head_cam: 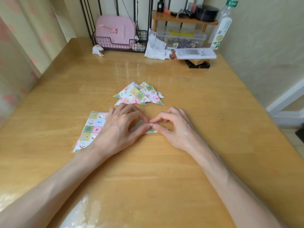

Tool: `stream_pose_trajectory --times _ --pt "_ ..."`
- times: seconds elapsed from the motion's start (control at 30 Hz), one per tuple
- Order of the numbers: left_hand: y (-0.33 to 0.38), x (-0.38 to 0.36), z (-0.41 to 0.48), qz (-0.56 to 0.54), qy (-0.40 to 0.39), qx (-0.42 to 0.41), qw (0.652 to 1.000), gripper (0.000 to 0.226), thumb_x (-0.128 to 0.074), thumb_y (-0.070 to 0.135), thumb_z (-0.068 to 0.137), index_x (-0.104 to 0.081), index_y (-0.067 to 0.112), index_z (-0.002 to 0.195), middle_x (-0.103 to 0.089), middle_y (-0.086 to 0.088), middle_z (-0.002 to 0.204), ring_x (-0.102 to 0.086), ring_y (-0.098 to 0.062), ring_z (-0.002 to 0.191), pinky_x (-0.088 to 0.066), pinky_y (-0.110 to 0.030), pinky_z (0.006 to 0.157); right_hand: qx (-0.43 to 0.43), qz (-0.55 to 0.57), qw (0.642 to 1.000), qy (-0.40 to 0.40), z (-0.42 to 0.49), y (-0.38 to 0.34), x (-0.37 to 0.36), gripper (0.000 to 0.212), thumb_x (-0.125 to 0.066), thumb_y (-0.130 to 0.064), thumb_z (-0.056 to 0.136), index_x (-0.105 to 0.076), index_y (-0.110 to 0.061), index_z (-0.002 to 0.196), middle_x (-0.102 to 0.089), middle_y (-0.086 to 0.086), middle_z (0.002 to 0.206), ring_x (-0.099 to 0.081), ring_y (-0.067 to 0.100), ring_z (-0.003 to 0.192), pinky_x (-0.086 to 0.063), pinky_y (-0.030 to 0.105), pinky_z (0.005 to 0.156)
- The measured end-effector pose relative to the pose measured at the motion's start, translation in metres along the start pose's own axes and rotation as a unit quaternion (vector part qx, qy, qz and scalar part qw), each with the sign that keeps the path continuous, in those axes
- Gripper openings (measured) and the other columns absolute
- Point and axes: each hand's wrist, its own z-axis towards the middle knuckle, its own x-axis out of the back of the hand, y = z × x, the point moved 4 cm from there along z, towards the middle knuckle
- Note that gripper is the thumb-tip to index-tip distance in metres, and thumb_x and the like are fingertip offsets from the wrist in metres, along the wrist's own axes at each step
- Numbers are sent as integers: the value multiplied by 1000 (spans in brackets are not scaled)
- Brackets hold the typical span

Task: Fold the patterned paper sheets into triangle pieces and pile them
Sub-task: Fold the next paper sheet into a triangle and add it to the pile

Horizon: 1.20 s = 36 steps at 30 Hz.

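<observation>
Crosswise, left hand (118, 129) and right hand (174, 127) pinch sheet (150, 131).

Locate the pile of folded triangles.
Head view: the pile of folded triangles lies at centre, just beyond the left hand and right hand, which pinch a sheet.

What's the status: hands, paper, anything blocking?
Both pinch the sheet at its right corner: left hand, right hand. Triangle pile lies just beyond, apart. Nothing in the way.

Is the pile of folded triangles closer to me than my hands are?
No, the pile of folded triangles lies beyond the left hand and right hand, which pinch a patterned sheet.
</observation>
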Motion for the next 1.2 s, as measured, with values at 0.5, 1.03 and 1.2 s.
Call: stream_pose_trajectory --times 0.5,1.03,1.2 --pt "2 1 4 -42 -15 26 999 22 -67 55 85 -72 39 100 -60 18 102 -48 -13 108 -34 -33 84 -24 15 1000 13 3 2 -1 18 -71 -42 92 -71 -37 109 -52 -7 92 -48 16 99 -43 39 99" --pt "4 -1 5 -49 -47 -5 998 16 -66 47 93 -71 37 104 -58 21 108 -51 -14 110 -37 -37 87 -33 47 998 16 4 9 2 22 -79 -31 88 -72 -37 108 -52 -9 96 -42 2 91 -34 20 87" --pt "3 -1 5 -54 -48 -4 997 15 -67 47 93 -71 37 105 -58 21 108 -51 -14 110 -34 -33 84 -30 -46 998 38 -1 7 2 17 -75 -40 89 -71 -42 106 -48 -15 107 -37 9 111 -22 21 90"
